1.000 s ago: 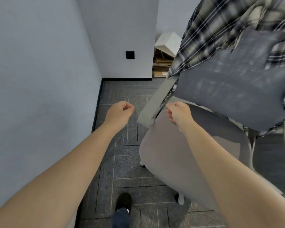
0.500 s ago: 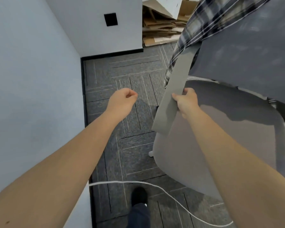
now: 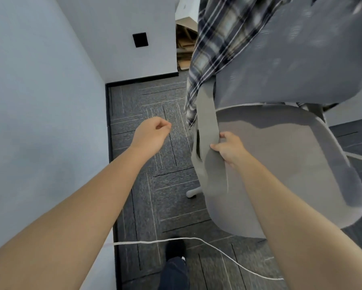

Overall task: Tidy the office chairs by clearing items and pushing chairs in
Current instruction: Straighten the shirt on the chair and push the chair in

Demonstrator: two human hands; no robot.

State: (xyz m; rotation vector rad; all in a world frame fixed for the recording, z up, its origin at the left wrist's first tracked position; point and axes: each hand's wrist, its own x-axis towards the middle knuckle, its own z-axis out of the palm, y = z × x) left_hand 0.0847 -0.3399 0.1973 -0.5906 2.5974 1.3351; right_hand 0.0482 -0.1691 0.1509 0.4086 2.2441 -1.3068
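Head view, looking down. The right hand [image 3: 230,148] grips the near end of the left armrest [image 3: 206,130] of a grey chair [image 3: 291,164]; the fingers [image 3: 216,146] curl over the armrest's inner edge, closed on it, with the thumb lying beside the seat. The armrest runs up and away from the grip as a flat grey strip. To the right of the grip spreads the seat [image 3: 301,174], bare on its visible surface. Beyond the grip rises the backrest [image 3: 291,55], blurred, and a plaid shirt [image 3: 217,38] hangs over it, its hem dangling down just above and left of the gripped armrest.

The left hand [image 3: 152,135] hangs in the air to the left of the grip, well apart from the chair, curled into a loose fist with nothing visible inside it. Beneath it lies dark carpet [image 3: 155,185]. Below the grip, a pale chair foot [image 3: 193,191] rests on the carpet. Nearer the person, a white cord [image 3: 196,239] crosses the floor, passing over a dark shoe [image 3: 175,248]. Left of both hands stands a pale wall [image 3: 39,101]. Far beyond the grip, cardboard [image 3: 185,51] is stacked in the corner, beside a wall bearing a black square plate [image 3: 140,39].
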